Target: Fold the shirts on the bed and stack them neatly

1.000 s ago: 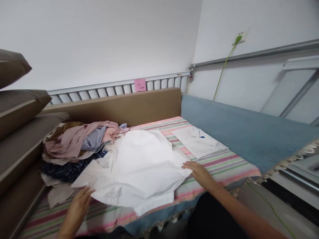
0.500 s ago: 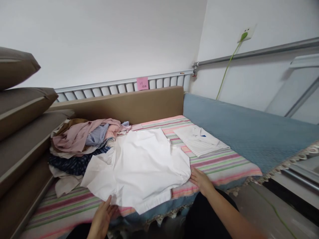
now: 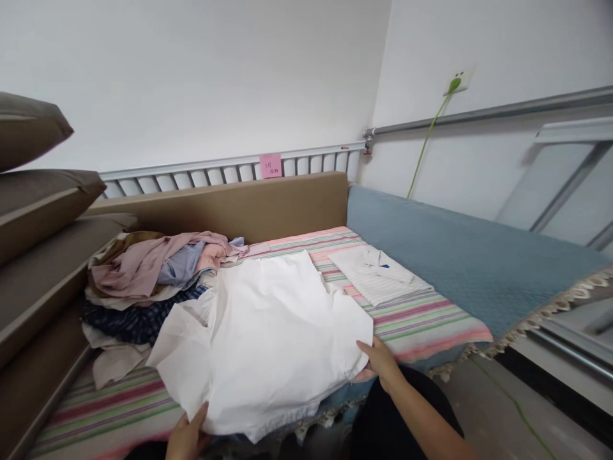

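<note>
A white shirt (image 3: 278,332) lies spread over a striped bed cover, its near edge hanging by the front of the bed. At its lower left, my left hand (image 3: 188,434) pinches the fabric edge between thumb and fingers. My right hand (image 3: 382,363) grips the shirt's right side, with the thumb on top and the other fingers partly hidden. To the right of it lies a folded white striped shirt (image 3: 383,275) with a small blue mark near its collar.
A heap of mixed clothes (image 3: 143,275) is at the left, beside stacked brown cushions (image 3: 43,268). Behind runs a brown padded board (image 3: 239,204) before a radiator with a pink note (image 3: 271,165). A blue cover (image 3: 454,249) drapes the right side.
Both hands have closed on the white shirt's edges. The shirt has been drawn toward me and lies smoother. The view has shifted slightly.
</note>
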`<action>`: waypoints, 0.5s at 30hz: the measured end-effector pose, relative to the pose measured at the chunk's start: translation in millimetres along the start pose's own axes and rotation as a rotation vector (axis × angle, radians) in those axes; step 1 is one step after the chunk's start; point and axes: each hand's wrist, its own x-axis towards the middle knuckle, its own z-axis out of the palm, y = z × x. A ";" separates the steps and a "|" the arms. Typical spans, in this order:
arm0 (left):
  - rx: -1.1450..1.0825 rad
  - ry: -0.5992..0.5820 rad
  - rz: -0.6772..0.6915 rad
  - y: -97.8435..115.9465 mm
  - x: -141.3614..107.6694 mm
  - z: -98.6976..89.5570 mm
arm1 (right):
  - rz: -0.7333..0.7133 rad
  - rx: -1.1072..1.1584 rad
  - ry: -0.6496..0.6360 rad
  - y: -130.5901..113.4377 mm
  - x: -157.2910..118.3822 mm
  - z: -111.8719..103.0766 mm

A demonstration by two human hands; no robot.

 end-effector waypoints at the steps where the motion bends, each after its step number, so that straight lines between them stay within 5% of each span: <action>1: 0.026 -0.005 0.008 -2.1 2.7 -4.1 | 0.039 0.007 -0.028 2.0 -1.7 -2.1; 4: 0.202 0.066 0.155 1.1 8.3 -19.0 | 0.132 0.026 -0.105 -9.7 -4.0 -6.4; 8: 0.612 0.326 0.765 19.0 5.9 -21.1 | 0.209 0.135 -0.021 -43.5 5.7 -8.8; 11: 0.803 0.184 1.190 21.7 -1.7 8.5 | 0.266 0.227 0.020 -61.9 16.9 -3.3; 15: 1.165 -0.042 1.254 0.0 -7.5 56.7 | 0.337 0.255 -0.187 -73.8 23.8 14.8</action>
